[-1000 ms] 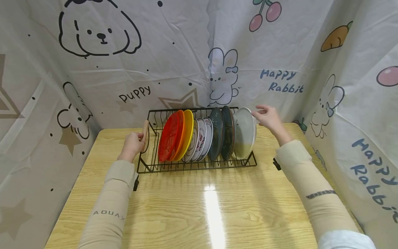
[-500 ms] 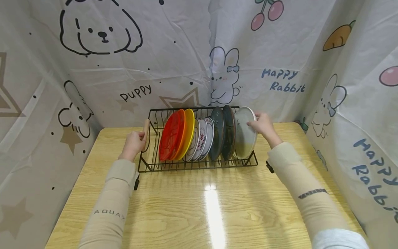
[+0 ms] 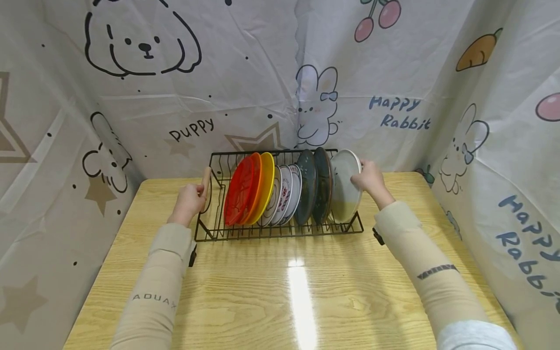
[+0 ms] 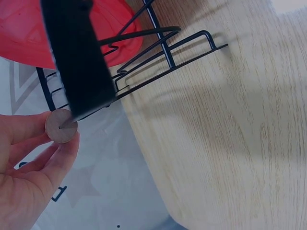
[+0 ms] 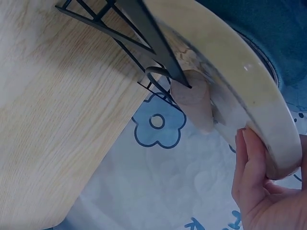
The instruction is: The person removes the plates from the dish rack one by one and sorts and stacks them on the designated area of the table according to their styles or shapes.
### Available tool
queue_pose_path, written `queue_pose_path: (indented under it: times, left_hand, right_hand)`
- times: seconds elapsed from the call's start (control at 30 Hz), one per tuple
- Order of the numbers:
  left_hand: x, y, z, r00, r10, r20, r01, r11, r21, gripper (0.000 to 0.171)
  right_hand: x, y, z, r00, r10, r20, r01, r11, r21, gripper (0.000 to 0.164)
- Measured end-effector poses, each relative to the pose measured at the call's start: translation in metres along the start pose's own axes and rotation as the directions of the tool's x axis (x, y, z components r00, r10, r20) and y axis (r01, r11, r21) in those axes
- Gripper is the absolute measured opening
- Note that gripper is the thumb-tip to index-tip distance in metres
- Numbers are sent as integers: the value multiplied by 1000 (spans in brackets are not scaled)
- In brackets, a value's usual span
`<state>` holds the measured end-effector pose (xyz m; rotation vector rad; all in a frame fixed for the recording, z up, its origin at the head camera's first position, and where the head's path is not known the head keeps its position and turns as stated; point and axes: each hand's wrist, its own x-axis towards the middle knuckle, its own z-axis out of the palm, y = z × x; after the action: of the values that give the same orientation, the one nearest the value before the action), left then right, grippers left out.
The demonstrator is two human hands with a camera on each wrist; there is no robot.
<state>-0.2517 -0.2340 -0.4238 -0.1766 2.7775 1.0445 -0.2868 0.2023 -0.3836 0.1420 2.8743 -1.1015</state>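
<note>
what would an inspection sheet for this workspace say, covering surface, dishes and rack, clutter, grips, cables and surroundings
Surface: light wood-grain table, with a bright reflection on its near part.
Rack: black wire rack stands on the table; wooden handle at its left end.
Dishes: standing on edge in the rack, left to right: red, orange and yellow plates, small white patterned plates, two dark plates, one large pale plate.
Clutter: nothing seen.
Left grip: holds the wooden handle.
Right grip: pinches the pale plate by its rim, at the rack's right end.
Cables: nothing seen.
Surroundings: pale hanging sheet printed with cartoon animals and lettering.
</note>
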Motion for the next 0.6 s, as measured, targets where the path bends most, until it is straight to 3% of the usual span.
queue_pose_path:
  times: [0.6]
  left_hand:
    - [1, -1, 0, 1000, 8, -4, -8, 1000, -13, 45]
  right_hand:
    - [0, -3, 0, 998, -9, -57, 7, 999, -34, 52]
